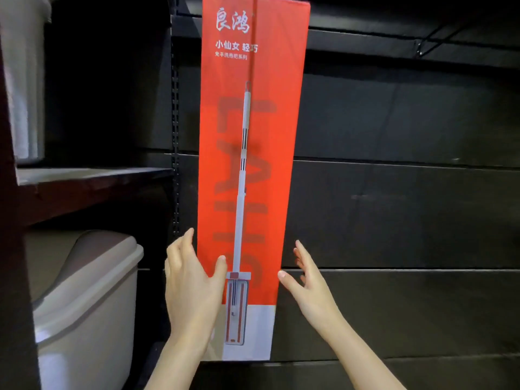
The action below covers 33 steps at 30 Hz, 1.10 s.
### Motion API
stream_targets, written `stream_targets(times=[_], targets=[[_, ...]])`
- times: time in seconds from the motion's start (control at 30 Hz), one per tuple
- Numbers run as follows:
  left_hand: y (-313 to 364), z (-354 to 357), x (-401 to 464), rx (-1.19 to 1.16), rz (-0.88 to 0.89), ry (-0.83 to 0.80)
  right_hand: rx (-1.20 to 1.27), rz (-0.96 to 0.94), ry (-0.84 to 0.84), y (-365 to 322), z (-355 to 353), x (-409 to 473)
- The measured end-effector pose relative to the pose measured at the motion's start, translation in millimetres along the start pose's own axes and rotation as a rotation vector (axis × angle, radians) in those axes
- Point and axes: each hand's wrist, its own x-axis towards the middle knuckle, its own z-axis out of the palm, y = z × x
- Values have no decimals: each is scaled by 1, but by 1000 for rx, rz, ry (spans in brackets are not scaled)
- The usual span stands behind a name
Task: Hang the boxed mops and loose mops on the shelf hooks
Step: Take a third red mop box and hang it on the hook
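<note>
A tall red boxed mop [264, 136], printed with a picture of a flat mop and white lettering, hangs upright against the dark shelf back panel [394, 209]; its top runs out of view. My left hand [191, 280] lies at the box's lower left edge, fingers straight, thumb touching the front face. My right hand [306, 280] is spread open beside the lower right edge, its thumb tip at the edge. An empty wire hook [427, 45] sticks out at the upper right.
A slotted upright rail [175, 130] runs down left of the box. On the left shelving stand a beige lidded bin [84, 299] below and a pale container [25, 80] above, on a dark shelf board [92, 178].
</note>
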Motion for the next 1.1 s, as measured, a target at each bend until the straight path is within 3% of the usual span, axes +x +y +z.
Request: stream_targets(times=[0.1,0.2,0.3,0.43,0.63,0.83,0.93,1.1], targets=[[0,2,-35,121,240,-46,-228,17,46,28,-33,-43],[3,21,-75,121,429,-263,-452,154,95,57,-70,-101],[7,57,-120,115,423,-656,-561,325,138,85,-107,-173],[18,111,-204,-54,266,-1172,-582,639,300,115,-152,-293],[64,145,-344,-172,328,-1676,-484,1023,670,109,-186,-470],[155,121,-483,-317,542,-2012,-413,1222,1038,65,-196,-621],[202,105,-549,-377,684,-2068,-354,1279,1237,47,-203,-686],[245,87,-633,-426,680,-2175,-327,1331,1425,30,-226,-763]])
